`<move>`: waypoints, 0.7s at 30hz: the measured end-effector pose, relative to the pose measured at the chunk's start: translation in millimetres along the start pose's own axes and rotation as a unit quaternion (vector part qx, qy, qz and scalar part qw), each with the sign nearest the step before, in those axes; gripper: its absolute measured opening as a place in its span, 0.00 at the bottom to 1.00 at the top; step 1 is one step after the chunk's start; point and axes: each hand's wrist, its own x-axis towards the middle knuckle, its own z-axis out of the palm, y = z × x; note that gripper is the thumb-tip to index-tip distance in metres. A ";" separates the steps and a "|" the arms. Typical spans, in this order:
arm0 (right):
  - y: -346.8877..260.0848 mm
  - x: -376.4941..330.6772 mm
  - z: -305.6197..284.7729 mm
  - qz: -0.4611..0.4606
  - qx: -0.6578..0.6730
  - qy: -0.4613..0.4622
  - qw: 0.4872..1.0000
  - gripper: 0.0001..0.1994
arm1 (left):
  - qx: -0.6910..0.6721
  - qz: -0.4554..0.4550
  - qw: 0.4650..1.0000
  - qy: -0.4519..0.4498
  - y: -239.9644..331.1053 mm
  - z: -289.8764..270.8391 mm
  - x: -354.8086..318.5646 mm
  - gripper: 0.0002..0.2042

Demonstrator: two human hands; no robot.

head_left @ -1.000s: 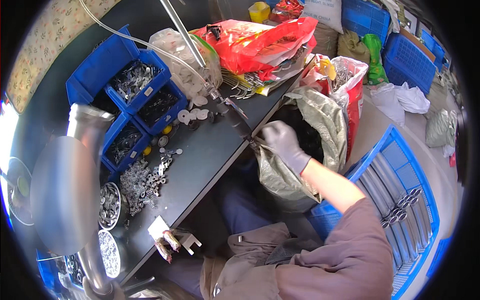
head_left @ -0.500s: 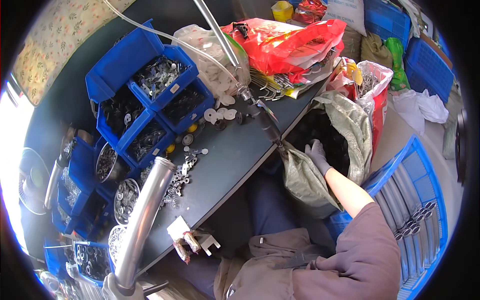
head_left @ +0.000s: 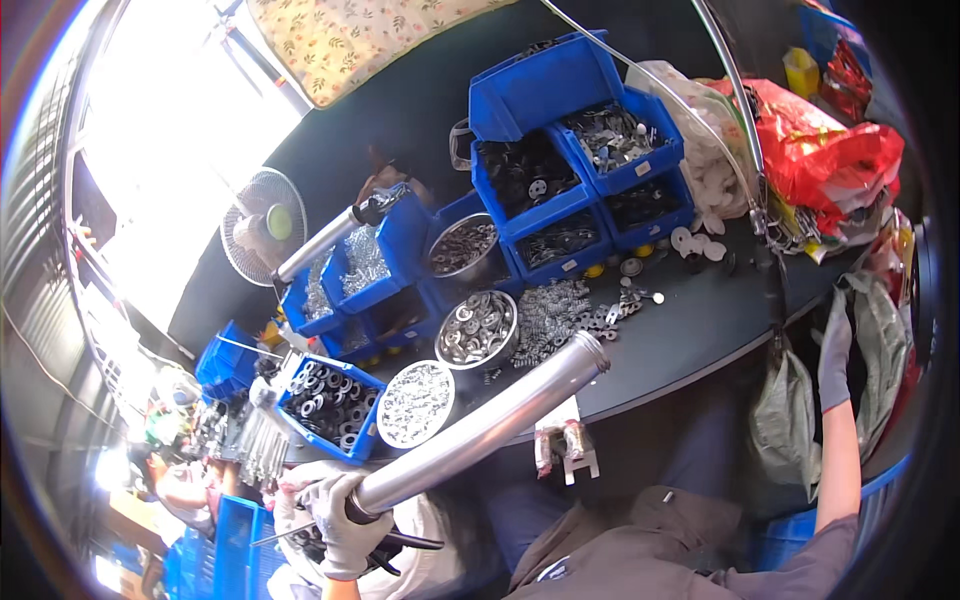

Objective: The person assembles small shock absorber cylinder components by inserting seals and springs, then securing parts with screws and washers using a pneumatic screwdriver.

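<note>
My gloved left hand [head_left: 345, 522], at the lower left, is closed around the lower end of a shiny metal tube [head_left: 485, 430]. The tube slants up to the right over the table edge, its threaded-looking end uppermost. Black handles [head_left: 405, 545] of a tool jut out beside the same hand; its kind is unclear. At the far right, my gloved right hand [head_left: 835, 355] reaches into the mouth of a grey-green woven sack [head_left: 785, 425]. Its fingers are blurred and partly hidden against the sack's dark inside, so whether they hold anything cannot be seen.
Blue bins [head_left: 545, 95] of small metal and black parts stand on the dark table [head_left: 690, 350]. Round bowls [head_left: 478, 330] of hardware and loose parts lie nearer. A small fixture [head_left: 565, 440] sits at the table edge. A fan [head_left: 265, 222] stands behind; a vertical rod tool [head_left: 775, 290] hangs near the sack.
The view has swung left, so table, bins and sack appear farther right. My left hand and the tube show more fully and lie flatter; my right hand stays at the sack.
</note>
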 end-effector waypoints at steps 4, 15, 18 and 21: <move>-75.3 -141.3 119.9 -0.119 0.034 -0.268 0.955 0.15 | -0.033 -0.021 0.997 -0.061 -0.4 -20.9 -5.7 0.30; -190.4 -256.1 168.9 -0.463 0.213 -0.625 0.591 0.28 | -0.350 -0.195 0.870 -0.288 -19.6 -65.3 -27.7 0.31; -182.7 -255.7 154.4 -0.396 0.154 -0.650 0.630 0.25 | -0.283 -0.176 0.905 -0.265 -12.2 -69.9 -34.8 0.29; -144.6 -260.3 137.9 -0.112 0.053 -0.635 0.762 0.24 | -0.145 -0.040 0.971 -0.186 5.1 -54.4 -5.6 0.29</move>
